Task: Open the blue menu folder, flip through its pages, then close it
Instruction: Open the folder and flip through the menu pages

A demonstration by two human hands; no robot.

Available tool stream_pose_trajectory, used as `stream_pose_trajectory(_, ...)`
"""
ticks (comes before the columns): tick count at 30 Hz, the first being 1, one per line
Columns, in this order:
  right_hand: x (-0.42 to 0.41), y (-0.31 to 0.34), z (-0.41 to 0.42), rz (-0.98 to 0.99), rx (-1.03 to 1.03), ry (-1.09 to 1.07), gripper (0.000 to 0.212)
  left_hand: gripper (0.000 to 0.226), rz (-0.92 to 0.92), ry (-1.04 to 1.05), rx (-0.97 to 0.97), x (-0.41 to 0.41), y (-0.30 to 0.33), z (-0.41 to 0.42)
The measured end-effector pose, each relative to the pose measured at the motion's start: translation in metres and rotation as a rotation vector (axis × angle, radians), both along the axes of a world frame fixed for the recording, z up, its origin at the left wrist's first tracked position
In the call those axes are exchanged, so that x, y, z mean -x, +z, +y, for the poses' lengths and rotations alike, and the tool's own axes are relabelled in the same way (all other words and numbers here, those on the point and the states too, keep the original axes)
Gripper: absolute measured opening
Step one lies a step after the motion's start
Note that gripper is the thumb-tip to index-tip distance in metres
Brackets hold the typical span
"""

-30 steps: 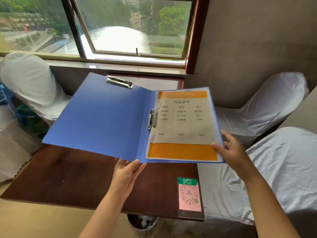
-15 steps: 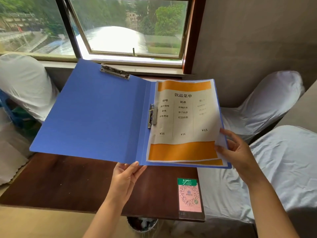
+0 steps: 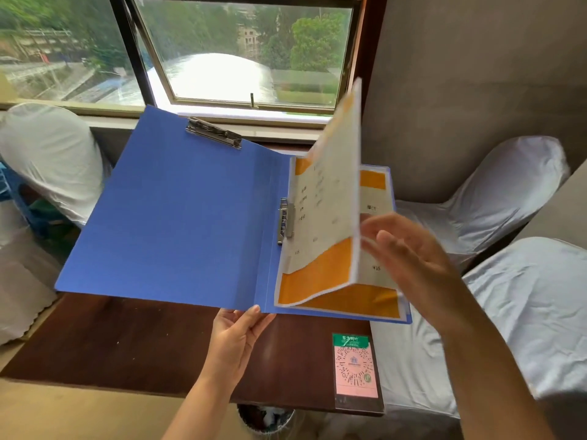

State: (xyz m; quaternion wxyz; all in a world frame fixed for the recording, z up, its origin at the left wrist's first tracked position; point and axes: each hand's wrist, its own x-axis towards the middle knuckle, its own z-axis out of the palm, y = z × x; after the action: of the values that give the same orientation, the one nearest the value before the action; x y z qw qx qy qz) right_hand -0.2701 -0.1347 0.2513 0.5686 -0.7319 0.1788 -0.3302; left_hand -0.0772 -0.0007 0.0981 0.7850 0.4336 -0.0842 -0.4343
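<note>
Head view: the blue menu folder [image 3: 190, 217] is held open above the dark wooden table [image 3: 127, 344], its empty left cover spread toward the window and its right half carrying the clipped pages. The left hand [image 3: 236, 338] grips the folder's lower edge near the spine from below, thumb over the edge. The top page [image 3: 330, 217], printed with orange bands, stands nearly upright, and the blurred right hand [image 3: 409, 258] is at its free edge with fingers spread; whether it pinches the sheet or merely pushes it I cannot tell. Beneath, the next page [image 3: 374, 217] is partly exposed. This looks like the flipping step, mid-turn. The next move calls for carrying the sheet leftward over the spine clip [image 3: 286, 220] without creasing it.
</note>
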Motion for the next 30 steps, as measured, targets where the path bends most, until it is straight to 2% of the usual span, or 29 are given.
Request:
stream_pose_trajectory(1,-0.011,0.000,0.005,0.004,0.013,0.029,0.029,0.016,0.007,-0.009,0.012,0.002,0.000,0.000)
stream_pose_trajectory(3,-0.031,-0.008,0.010,0.109,0.166,-0.084,0.027,0.022,0.019,-0.030,0.049,0.006,0.000,0.000)
stream_pose_trajectory(5,-0.050,-0.025,0.012,0.289,0.375,-0.196,0.038,0.026,0.026,-0.039,0.085,0.008,0.001,0.000)
stream_pose_trajectory(8,-0.070,-0.049,0.014,0.483,0.575,-0.213,0.052,0.022,0.006,-0.055,0.100,0.008,0.003,0.002)
stream_pose_trajectory(10,-0.079,-0.058,0.018,0.502,0.689,-0.179,0.056,0.018,0.009,-0.064,0.116,0.010,0.003,0.003)
stream_pose_trajectory(13,-0.091,-0.065,0.027,0.458,0.706,-0.090,0.058,0.027,0.032,-0.080,0.158,0.014,0.007,0.003)
stream_pose_trajectory(17,-0.096,-0.071,0.031,0.572,0.885,-0.033,0.050,0.036,0.055,-0.095,0.190,0.019,0.009,0.001)
stream_pose_trajectory(21,-0.077,-0.062,0.027,0.455,0.809,-0.081,0.049,0.038,0.055,-0.089,0.166,0.019,0.008,0.003)
stream_pose_trajectory(24,-0.044,-0.057,0.012,0.394,0.819,-0.308,0.051,0.035,0.065,-0.078,0.151,0.015,0.007,0.005)
stream_pose_trajectory(27,0.000,-0.058,-0.007,0.507,0.780,-0.564,0.059,0.033,0.083,-0.067,0.154,0.012,0.003,0.009)
stream_pose_trajectory(30,0.041,-0.066,-0.024,0.644,0.480,-0.622,0.076,0.033,0.079,-0.075,0.135,0.013,0.000,0.005)
